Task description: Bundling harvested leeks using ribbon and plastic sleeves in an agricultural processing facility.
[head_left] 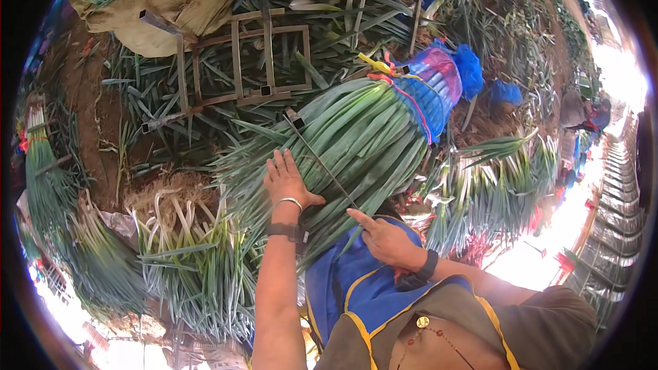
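A large bundle of green onions (370, 120) lies slantwise in front of me, its leaves fanned out toward the lower left. Blue and purple plastic (433, 85) wraps its upper right end, with pink and yellow ties (384, 68) around it. On the leaf ends rests my left hand (284, 181), fingers spread flat, holding nothing. My right hand (389, 238) is closed around a knife, index finger stretched along it. The long thin blade of the knife (325, 166) lies across the leaves, pointing up and left. Its handle is hidden in my palm.
Beyond the bundle stands a metal frame (236, 62) over scattered leaves. More green onions stand in clumps at the lower left (195, 260) and right (473, 199). A tan sack (164, 10) lies at the far left, and blue plastic (506, 92) lies on the right.
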### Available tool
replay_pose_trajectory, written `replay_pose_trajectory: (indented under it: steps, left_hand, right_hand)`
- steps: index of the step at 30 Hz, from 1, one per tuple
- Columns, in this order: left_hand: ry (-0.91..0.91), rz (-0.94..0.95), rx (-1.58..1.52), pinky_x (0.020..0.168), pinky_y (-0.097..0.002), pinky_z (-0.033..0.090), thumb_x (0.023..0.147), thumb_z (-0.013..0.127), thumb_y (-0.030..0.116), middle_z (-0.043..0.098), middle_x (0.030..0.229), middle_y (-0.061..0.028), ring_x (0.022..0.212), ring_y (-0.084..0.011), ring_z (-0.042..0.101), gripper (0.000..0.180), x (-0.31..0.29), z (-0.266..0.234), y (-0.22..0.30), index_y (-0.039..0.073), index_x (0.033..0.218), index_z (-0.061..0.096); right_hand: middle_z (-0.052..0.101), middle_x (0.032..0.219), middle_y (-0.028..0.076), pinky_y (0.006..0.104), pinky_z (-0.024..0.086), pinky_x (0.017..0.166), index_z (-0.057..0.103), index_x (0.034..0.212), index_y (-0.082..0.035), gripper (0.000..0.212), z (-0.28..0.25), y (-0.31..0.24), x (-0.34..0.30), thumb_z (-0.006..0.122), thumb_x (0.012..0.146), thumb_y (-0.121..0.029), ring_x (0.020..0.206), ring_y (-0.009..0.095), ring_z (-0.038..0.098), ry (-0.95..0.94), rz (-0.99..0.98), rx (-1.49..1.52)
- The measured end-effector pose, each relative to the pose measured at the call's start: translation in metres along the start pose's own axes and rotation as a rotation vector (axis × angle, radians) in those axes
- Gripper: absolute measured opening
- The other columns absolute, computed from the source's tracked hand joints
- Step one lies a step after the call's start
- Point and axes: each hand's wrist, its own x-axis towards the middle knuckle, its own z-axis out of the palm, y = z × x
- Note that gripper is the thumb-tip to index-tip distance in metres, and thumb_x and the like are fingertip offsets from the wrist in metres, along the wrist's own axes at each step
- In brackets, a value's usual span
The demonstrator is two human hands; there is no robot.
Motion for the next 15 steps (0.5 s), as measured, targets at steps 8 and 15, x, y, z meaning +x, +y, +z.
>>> replay_pose_trajectory:
  steps: [8,15]
  left_hand:
    - [0.031,-0.015,0.0,0.108,-0.0463,0.025,0.041,0.089,0.049,0.015,0.15,-0.0147,0.137,-0.0353,0.018,0.141,0.009,0.007,-0.002,0.006,0.146,0.007]
    - [0.016,-0.045,-0.004,0.108,-0.0461,0.023,0.042,0.089,0.048,0.015,0.15,-0.0131,0.138,-0.0349,0.017,0.14,0.02,0.019,-0.005,0.006,0.147,0.005]
  right_hand:
    - [0.059,0.069,0.016,0.0446,0.046,0.057,0.029,0.142,-0.017,0.065,0.007,-0.015,0.019,0.049,0.081,-0.008,0.066,0.034,0.058,0.02,0.008,-0.114]
    - [0.061,0.068,0.019,0.0461,0.048,0.056,0.031,0.141,-0.02,0.066,0.019,-0.014,0.068,0.05,0.079,-0.009,0.063,0.036,0.061,0.026,0.078,-0.251]
